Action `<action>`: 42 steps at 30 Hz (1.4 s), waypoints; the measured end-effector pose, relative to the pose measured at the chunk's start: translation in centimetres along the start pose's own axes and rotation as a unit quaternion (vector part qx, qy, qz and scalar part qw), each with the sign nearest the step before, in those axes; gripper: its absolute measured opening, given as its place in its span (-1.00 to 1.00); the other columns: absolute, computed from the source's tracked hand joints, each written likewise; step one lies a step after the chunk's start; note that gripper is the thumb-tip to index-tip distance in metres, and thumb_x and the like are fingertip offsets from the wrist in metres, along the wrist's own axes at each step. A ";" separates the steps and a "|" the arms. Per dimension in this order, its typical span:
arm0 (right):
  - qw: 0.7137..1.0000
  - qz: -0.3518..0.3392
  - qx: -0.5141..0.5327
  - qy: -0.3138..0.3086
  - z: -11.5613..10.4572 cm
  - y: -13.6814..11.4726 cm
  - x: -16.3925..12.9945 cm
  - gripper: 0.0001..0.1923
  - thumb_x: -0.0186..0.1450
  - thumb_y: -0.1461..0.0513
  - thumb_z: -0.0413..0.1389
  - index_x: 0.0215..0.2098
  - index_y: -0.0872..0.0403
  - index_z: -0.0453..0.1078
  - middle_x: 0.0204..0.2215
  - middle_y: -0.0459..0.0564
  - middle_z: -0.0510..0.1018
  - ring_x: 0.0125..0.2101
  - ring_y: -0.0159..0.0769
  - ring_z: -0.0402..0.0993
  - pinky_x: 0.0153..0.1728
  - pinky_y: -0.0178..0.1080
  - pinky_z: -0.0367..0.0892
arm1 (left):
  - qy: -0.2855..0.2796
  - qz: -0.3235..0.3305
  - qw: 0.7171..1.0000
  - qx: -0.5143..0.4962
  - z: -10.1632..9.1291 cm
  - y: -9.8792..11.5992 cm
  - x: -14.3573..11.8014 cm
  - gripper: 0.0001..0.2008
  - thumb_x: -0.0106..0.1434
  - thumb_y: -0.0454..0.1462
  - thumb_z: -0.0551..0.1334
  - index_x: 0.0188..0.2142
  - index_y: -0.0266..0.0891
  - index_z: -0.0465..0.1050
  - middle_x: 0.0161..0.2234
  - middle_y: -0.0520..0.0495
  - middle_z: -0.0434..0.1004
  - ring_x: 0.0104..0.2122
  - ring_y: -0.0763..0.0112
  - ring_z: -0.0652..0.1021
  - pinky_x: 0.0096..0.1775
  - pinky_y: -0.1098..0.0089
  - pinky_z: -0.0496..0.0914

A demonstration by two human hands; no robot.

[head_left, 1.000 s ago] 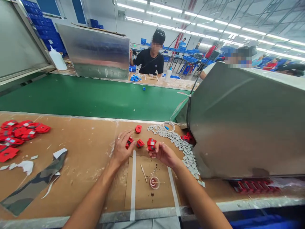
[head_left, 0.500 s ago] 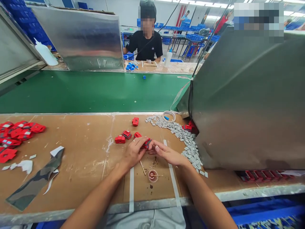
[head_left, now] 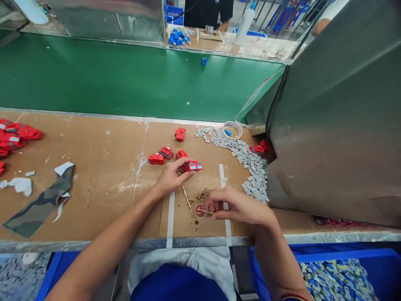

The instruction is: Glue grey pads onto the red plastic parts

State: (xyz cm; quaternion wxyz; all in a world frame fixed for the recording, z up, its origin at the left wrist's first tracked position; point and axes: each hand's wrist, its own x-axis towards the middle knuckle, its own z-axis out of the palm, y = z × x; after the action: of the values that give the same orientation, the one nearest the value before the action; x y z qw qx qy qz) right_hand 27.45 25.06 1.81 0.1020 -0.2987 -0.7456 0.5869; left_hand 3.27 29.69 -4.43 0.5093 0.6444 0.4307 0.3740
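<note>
- Red, boxy piece (head_left: 194, 167) with two pale rectangles facing me: my left hand (head_left: 174, 177) pinches it over the brown tabletop (head_left: 103, 167), long axis running left to right.
- Thin, pale stick (head_left: 205, 211) pointing left into a small, round cup (head_left: 196, 216); whether my right hand (head_left: 233, 205) grips it, I cannot tell.

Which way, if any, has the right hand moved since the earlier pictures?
Yes. Against the small cup, the right hand has moved nearer to the person, from beyond the cup to close beside it.
</note>
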 end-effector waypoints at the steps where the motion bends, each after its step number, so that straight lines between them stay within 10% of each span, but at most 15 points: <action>1: 1.000 -0.015 -0.005 0.008 0.3 -0.2 0.3 -0.85 0.40 0.17 0.19 -0.16 0.07 0.55 -0.34 -0.04 0.61 -0.36 -0.36 0.53 -0.32 -0.32 0.41 | 0.001 -0.005 1.000 -0.011 0.0 0.0 0.0 -0.64 0.25 -0.19 0.33 0.00 -0.30 0.52 -0.08 -0.20 0.67 -0.12 0.19 0.66 -0.05 0.29 0.54; 20: 0.995 -0.008 0.034 0.098 0.5 -0.8 0.6 -0.84 0.41 0.19 0.17 -0.27 0.07 0.55 -0.37 -0.03 0.68 -0.39 -0.35 0.60 -0.39 -0.33 0.46 | -0.001 -0.012 0.999 -0.040 0.3 0.9 -0.2 -0.77 0.21 -0.21 0.33 -0.20 -0.22 0.37 -0.26 -0.07 0.64 -0.26 0.32 0.65 -0.18 0.38 0.51; 24: 0.971 -0.020 0.056 0.230 -0.6 -0.4 -0.1 -0.84 0.35 0.15 0.24 -0.33 0.07 0.54 -0.39 -0.03 0.66 -0.39 -0.32 0.59 -0.38 -0.29 0.46 | -0.039 0.034 0.998 0.037 0.2 0.9 -0.4 -0.74 0.23 -0.27 0.29 -0.07 -0.23 0.44 -0.17 -0.10 0.67 -0.23 0.33 0.66 -0.14 0.39 0.52; 30: 0.860 -0.063 0.050 0.504 0.3 0.7 1.3 -0.77 0.34 0.09 0.26 -0.37 0.06 0.48 -0.35 0.03 0.67 -0.32 -0.25 0.61 -0.32 -0.23 0.50 | -0.065 0.078 0.984 0.147 0.3 0.6 -0.4 -0.77 0.27 -0.28 0.26 -0.08 -0.19 0.54 -0.21 -0.04 0.69 -0.27 0.34 0.64 -0.17 0.42 0.49; 42: 0.875 -0.052 -0.076 0.475 1.5 1.4 3.1 -0.79 0.38 0.12 0.20 -0.36 0.05 0.49 -0.36 0.02 0.69 -0.35 -0.25 0.62 -0.31 -0.24 0.47 | -0.069 0.075 0.979 0.179 0.5 0.3 -0.4 -0.80 0.26 -0.29 0.27 -0.11 -0.18 0.54 -0.24 -0.05 0.69 -0.28 0.29 0.63 -0.20 0.38 0.44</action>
State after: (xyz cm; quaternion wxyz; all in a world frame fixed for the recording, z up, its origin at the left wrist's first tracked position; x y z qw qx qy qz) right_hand 24.65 25.80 -0.53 0.4517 -0.5089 -0.6642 0.3097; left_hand 3.64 29.16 -4.24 0.3852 0.7796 0.4049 0.2825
